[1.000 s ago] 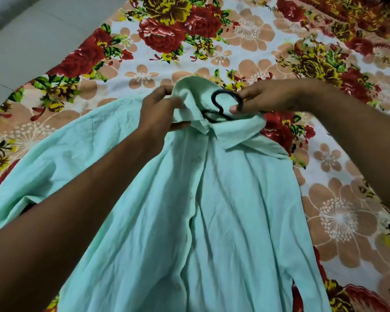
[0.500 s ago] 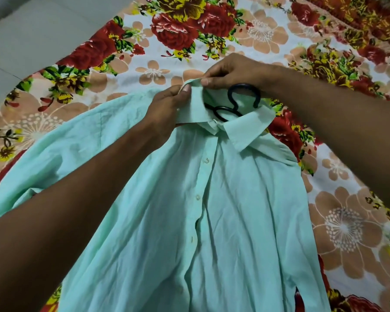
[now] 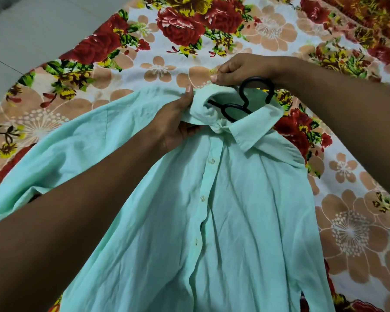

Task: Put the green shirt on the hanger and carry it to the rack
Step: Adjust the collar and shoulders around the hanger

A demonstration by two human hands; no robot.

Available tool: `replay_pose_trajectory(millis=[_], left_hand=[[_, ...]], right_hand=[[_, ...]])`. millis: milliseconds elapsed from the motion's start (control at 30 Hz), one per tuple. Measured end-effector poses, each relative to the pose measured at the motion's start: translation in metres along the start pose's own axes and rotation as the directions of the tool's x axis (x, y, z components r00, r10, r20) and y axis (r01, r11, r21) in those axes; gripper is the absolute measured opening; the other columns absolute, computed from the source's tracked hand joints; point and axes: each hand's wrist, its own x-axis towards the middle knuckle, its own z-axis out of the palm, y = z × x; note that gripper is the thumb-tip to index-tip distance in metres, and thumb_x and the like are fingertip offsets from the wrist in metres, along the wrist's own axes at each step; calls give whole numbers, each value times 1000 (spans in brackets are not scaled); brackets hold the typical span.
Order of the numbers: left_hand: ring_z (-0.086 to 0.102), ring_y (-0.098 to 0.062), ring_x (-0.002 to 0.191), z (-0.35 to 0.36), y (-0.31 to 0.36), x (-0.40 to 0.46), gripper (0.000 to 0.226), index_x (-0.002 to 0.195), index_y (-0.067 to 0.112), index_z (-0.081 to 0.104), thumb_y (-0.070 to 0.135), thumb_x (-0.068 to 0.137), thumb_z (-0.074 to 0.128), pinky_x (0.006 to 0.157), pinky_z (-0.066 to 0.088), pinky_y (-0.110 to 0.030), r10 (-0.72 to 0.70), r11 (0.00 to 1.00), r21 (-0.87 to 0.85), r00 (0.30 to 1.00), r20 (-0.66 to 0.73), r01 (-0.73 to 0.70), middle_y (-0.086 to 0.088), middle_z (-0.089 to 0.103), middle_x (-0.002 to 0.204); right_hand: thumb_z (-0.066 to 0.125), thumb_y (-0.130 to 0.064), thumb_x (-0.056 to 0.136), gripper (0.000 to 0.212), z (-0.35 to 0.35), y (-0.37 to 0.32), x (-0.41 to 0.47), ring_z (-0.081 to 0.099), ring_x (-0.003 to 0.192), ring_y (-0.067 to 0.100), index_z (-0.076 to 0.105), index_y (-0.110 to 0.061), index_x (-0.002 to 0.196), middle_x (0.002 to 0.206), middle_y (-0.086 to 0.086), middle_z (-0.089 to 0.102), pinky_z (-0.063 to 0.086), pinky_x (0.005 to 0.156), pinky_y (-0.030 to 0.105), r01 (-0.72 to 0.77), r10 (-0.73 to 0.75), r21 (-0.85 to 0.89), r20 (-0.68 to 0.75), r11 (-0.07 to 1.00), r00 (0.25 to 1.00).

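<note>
The green shirt [image 3: 234,210] lies front up and buttoned on a flowered bedsheet [image 3: 268,34], its collar pointing toward the far edge of the sheet. A black hanger [image 3: 245,102] sits inside the neck with its hook sticking out over the collar. The left hand [image 3: 176,122] grips the collar's left side and the right hand [image 3: 239,69] pinches the collar's back edge above the hook

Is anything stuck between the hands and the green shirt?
No. The left hand and the right hand both pinch the green shirt at its collar, beside the black hanger hook. No rack is in view.
</note>
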Motion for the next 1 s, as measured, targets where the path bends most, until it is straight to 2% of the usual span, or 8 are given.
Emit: replay_pose_trajectory(millis=[133, 267, 367, 433, 500, 700, 867, 1000], left_hand=[[69, -30, 107, -6, -9, -3, 39, 127, 11, 65, 40, 105, 52, 82, 60, -39, -37, 999, -33, 996, 76, 40, -13, 72, 121], [72, -30, 99, -15, -2, -15, 30, 133, 5, 58, 14, 105, 54, 81, 64, -38, -109, 962, 265, 985, 131, 71, -22, 70, 124], [75, -24, 71, -9, 25, -28, 27, 109, 8, 68, 31, 96, 70, 58, 62, -34, 215, 522, 836, 975, 60, -167, -17, 76, 94], [69, -19, 61, 0, 43, -27, 40, 92, 10, 71, 50, 92, 66, 57, 57, -31, 586, 193, 923, 793, 164, -333, -7, 73, 78], [65, -16, 68, 17, 58, -17, 44, 87, 12, 71, 54, 93, 59, 63, 52, -30, 710, 79, 905, 660, 243, -418, -3, 70, 79], [48, -13, 66, 64, 57, 15, 36, 82, 4, 72, 36, 97, 65, 58, 37, -22, 116, 203, 923, 944, 309, -327, -12, 61, 76], [55, -18, 77, 68, 58, 17, 21, 99, 1, 74, 19, 97, 62, 69, 44, -27, 104, 307, 918, 967, 231, -252, -11, 63, 89], [62, -21, 85, 71, 58, 14, 15, 82, 12, 68, 18, 95, 67, 88, 52, -31, 121, 459, 875, 986, 111, -155, -4, 66, 85]], right_hand=[[65, -51, 90, 62, -10, 11, -12, 64, 74, 21, 67, 9, 108, 94, 20, 66, 56, 74, 36, -67, 60, 79, 93, 995, 994], [61, -37, 99, 47, -6, 24, -12, 63, 76, 19, 63, 8, 115, 102, 17, 64, 57, 65, 27, -70, 60, 153, 72, 986, 996], [62, -22, 102, 34, -2, 29, -16, 67, 97, 27, 63, 1, 127, 120, 17, 67, 61, 84, 33, -28, 20, 181, 43, 983, 999], [64, -13, 101, 30, -4, 31, -20, 69, 110, 30, 66, -3, 129, 131, 19, 66, 59, 97, 40, -7, 2, 163, 29, 987, 1000], [64, -6, 99, 28, -6, 31, -29, 70, 105, 28, 68, 0, 125, 126, 25, 67, 58, 98, 43, -15, 11, 126, 26, 992, 1000], [69, -26, 97, 23, 1, 32, -49, 56, 86, 19, 70, -4, 104, 93, 9, 65, 45, 81, 37, -111, 108, -28, -95, 993, 990], [73, -41, 93, 32, 13, 50, -69, 68, 103, 28, 73, -13, 107, 108, 7, 73, 56, 95, 47, -344, 347, 42, -97, 938, 933], [66, -9, 99, 15, 25, 55, -82, 66, 95, 27, 72, -1, 110, 109, 17, 71, 57, 86, 43, -357, 453, 363, -224, 860, 863]])
